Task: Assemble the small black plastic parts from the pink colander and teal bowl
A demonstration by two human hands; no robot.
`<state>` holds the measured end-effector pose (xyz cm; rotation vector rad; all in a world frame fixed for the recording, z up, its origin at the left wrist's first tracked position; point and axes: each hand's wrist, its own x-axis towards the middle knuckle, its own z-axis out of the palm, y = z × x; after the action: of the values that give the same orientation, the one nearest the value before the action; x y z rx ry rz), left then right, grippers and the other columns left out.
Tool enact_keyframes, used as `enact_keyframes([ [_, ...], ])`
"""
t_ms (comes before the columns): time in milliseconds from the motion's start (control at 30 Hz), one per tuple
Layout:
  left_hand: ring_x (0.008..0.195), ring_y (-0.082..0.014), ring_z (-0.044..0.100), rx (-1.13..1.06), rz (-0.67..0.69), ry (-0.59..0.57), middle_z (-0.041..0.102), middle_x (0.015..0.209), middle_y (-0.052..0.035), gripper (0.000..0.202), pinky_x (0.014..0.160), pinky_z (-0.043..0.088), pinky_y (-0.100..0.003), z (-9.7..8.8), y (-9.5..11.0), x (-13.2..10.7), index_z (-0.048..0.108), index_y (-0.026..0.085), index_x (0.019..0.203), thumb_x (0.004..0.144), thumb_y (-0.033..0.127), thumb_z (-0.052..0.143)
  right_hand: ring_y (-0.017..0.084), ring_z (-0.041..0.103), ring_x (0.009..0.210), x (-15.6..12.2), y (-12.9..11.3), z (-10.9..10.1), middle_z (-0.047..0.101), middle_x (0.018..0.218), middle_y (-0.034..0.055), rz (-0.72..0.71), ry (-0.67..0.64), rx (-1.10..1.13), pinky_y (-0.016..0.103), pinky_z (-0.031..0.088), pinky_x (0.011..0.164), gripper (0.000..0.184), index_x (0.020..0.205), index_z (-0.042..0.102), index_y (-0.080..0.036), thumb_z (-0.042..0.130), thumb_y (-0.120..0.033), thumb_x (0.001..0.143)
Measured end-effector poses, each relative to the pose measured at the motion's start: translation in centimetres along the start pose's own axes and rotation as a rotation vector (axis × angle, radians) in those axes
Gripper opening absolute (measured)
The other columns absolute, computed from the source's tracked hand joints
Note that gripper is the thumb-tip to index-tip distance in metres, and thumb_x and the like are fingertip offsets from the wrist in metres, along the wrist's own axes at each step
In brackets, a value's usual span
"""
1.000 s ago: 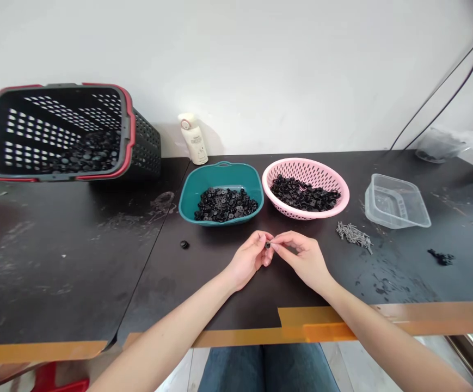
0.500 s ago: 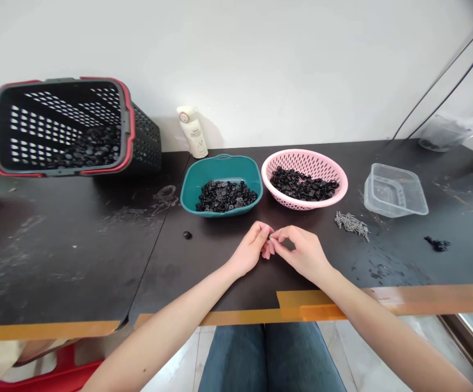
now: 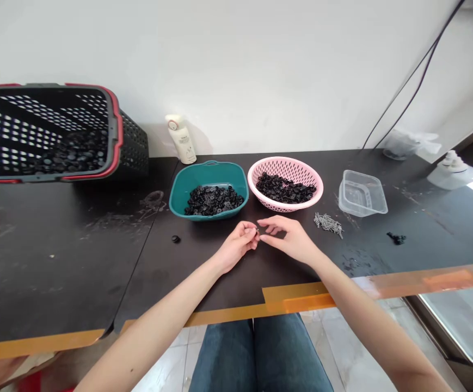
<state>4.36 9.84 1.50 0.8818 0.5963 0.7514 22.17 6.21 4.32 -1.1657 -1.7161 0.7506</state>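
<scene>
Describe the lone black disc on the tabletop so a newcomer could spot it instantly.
On the black tabletop, find the teal bowl of black plastic parts. Just in front of it, left of the person's left hand, lies a small round black piece. It sits alone, outside every container and pile.

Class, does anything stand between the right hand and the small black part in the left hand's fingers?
Nothing visible does: a narrow gap separates the right hand from the small black part pinched in the left hand.

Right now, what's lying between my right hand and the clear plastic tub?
A small heap of thin gray fasteners lies on the black tabletop between your right hand and the clear plastic tub, as the head view shows.
</scene>
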Motion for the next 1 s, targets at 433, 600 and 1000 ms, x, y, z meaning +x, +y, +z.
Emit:
enact_keyframes([
  [433,0.063,-0.0033,0.054,-0.057,-0.022,0.059,0.063,0.085,-0.0013,0.031,0.081,0.051,-0.026,-0.7,0.4,0.4,0.058,0.014,0.088,0.073,0.036,0.074,0.021,0.064,0.074,10.8,6.3,-9.7,0.073,0.079,0.0036,0.177,-0.142,-0.810,0.032,0.046,0.071,0.012,0.078,0.075,-0.022,0.064,-0.025,0.076],
  [600,0.064,-0.0039,0.055,-0.065,-0.013,0.059,0.064,0.086,-0.0025,0.031,0.080,0.052,-0.026,-0.9,0.3,0.5,0.060,0.013,0.090,0.073,0.036,0.073,0.017,0.061,0.061,12.0,6.8,-8.8,0.070,0.064,0.0017,0.231,-0.252,-0.836,0.030,0.044,0.063,0.010,0.067,0.073,-0.023,0.067,-0.028,0.074],
  [1000,0.081,-0.0138,0.060,0.434,0.502,0.341,0.065,0.086,-0.0030,0.021,0.081,0.050,-0.029,0.8,0.7,-1.3,0.064,0.018,0.088,0.072,0.029,0.073,0.014,0.066,0.069,2.3,-0.2,-1.4,0.071,0.078,0.0008,0.337,0.089,0.643,0.030,0.054,0.070,0.029,0.082,0.066,-0.021,0.081,-0.035,0.062],
])
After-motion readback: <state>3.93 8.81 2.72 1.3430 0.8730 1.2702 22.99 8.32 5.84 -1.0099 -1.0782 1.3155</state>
